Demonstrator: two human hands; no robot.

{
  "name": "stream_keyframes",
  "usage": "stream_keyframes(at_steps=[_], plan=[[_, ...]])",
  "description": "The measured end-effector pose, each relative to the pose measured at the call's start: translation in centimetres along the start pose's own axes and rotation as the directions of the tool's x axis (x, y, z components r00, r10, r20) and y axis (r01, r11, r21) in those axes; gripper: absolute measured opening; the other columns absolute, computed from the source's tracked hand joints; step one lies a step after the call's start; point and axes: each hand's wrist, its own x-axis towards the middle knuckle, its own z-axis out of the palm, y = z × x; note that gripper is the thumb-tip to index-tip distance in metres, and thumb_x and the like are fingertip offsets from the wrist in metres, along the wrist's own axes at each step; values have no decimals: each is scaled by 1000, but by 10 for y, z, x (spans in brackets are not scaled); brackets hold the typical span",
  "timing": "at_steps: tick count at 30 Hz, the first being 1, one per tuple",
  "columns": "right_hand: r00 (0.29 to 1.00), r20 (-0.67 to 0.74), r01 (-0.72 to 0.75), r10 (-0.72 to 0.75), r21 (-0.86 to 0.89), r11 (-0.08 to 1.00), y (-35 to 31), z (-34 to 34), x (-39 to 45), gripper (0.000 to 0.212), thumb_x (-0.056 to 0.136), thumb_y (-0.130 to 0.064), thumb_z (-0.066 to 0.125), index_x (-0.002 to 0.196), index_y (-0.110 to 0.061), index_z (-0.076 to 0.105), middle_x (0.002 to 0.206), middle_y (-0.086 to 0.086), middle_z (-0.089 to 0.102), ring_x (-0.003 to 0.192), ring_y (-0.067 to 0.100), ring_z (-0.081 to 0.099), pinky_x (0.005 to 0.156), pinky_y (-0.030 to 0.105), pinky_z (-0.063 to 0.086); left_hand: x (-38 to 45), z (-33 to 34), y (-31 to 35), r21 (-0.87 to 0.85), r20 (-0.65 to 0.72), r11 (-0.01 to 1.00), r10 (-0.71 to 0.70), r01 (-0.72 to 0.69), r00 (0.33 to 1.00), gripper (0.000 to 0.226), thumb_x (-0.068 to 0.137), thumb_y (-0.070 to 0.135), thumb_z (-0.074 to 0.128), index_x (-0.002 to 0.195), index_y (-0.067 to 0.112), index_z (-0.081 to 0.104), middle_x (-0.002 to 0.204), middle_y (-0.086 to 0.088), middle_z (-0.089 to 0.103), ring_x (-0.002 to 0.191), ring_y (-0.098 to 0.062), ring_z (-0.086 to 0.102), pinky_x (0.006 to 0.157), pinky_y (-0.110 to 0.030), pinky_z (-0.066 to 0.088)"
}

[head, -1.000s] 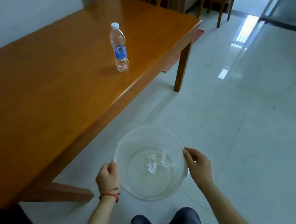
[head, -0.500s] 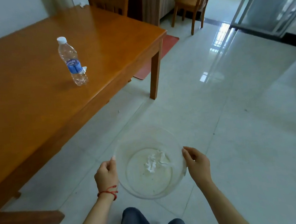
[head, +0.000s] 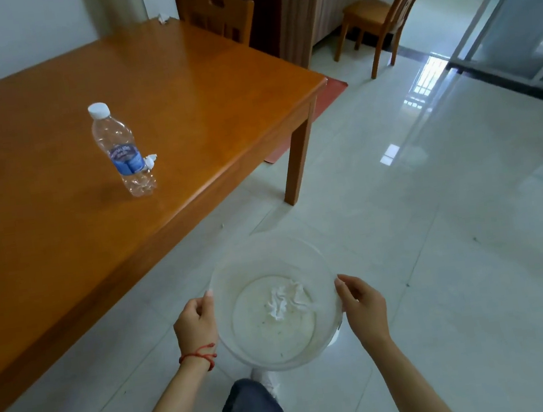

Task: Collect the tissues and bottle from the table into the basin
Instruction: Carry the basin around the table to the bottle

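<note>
A clear round basin (head: 310, 252) hangs above the floor in front of me. My left hand (head: 194, 325) grips its left rim and my right hand (head: 365, 302) grips its right rim. One crumpled white tissue (head: 284, 299) lies on the basin's bottom. A clear plastic bottle (head: 121, 149) with a white cap and blue label stands upright on the orange wooden table (head: 199, 111), to my upper left. A small white tissue (head: 151, 160) lies on the table just behind the bottle. Another white tissue (head: 163, 18) sits at the table's far corner by the wall.
A wooden chair (head: 216, 9) stands behind the table's far end, another chair (head: 379, 11) near the glass sliding door (head: 514, 18) at the right. A red mat (head: 325, 102) lies under the table's corner. White tiled floor spreads to the right. My legs show at the bottom.
The view has swung right and shifted along the table, so the bottle now appears further left and closer. Both hands keep holding the basin in the same way.
</note>
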Motion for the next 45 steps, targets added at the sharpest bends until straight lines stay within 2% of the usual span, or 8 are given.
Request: stream_keyframes(at_steps=[11, 18, 24, 29, 33, 39, 42, 45], plan=[[995, 100, 19, -14, -54, 998, -30, 31, 102, 11, 87, -21, 59, 92, -22, 69, 81, -17, 66, 73, -13, 59, 62, 1, 43, 73, 33, 34, 19, -73, 997, -78, 80, 994, 39, 91, 29, 48, 56, 12, 46, 54, -3, 49, 55, -17, 45, 50, -22, 33], [961, 274, 62, -32, -99, 993, -39, 48, 172, 13, 87, -23, 59, 96, -21, 69, 81, -20, 65, 72, -10, 60, 61, 1, 44, 86, 59, 41, -19, -235, 982, -187, 188, 954, 38, 91, 26, 48, 56, 12, 45, 54, -4, 49, 57, -21, 45, 50, -24, 32], [867, 491, 187, -87, -159, 969, -57, 60, 232, 18, 89, -24, 57, 102, -18, 67, 88, -9, 68, 77, -3, 61, 63, 1, 44, 82, 86, 54, -106, -428, 949, -312, 296, 848, 41, 91, 23, 49, 51, 17, 42, 52, -2, 46, 56, -21, 42, 51, -22, 31], [757, 633, 350, -163, -182, 919, -78, 75, 264, 19, 90, -26, 54, 102, -19, 67, 80, -19, 62, 73, -5, 59, 60, 5, 43, 72, 104, 64, -207, -548, 914, -404, 349, 733, 43, 90, 21, 49, 48, 21, 40, 50, 3, 44, 51, -10, 40, 49, -20, 29], [675, 716, 416, -179, -168, 894, -89, 94, 273, 18, 89, -25, 56, 101, -18, 68, 79, -19, 62, 73, -6, 59, 68, 11, 44, 63, 105, 65, -271, -594, 888, -457, 371, 662, 45, 90, 21, 48, 46, 20, 37, 47, 2, 41, 47, -11, 37, 48, -21, 26], [591, 787, 463, -178, -151, 873, -95, 132, 269, 16, 89, -24, 56, 98, -20, 68, 78, -23, 61, 73, -3, 60, 68, 14, 47, 63, 90, 53, -342, -631, 855, -516, 389, 579, 42, 90, 23, 49, 49, 19, 42, 51, 1, 46, 49, -12, 41, 49, -19, 29], [560, 813, 470, -161, -151, 870, -97, 149, 262, 17, 89, -23, 55, 99, -18, 68, 79, -22, 62, 76, 0, 60, 73, 23, 51, 66, 79, 47, -355, -647, 850, -524, 389, 554, 45, 91, 25, 49, 48, 19, 39, 50, 1, 44, 49, -11, 40, 49, -20, 28], [526, 834, 490, -165, -139, 861, -99, 164, 258, 19, 90, -24, 55, 102, -17, 68, 83, -16, 64, 78, 0, 60, 73, 23, 50, 68, 71, 43, -347, -658, 849, -524, 400, 541, 47, 91, 25, 48, 46, 20, 36, 48, 1, 42, 48, -12, 38, 48, -20, 26]])
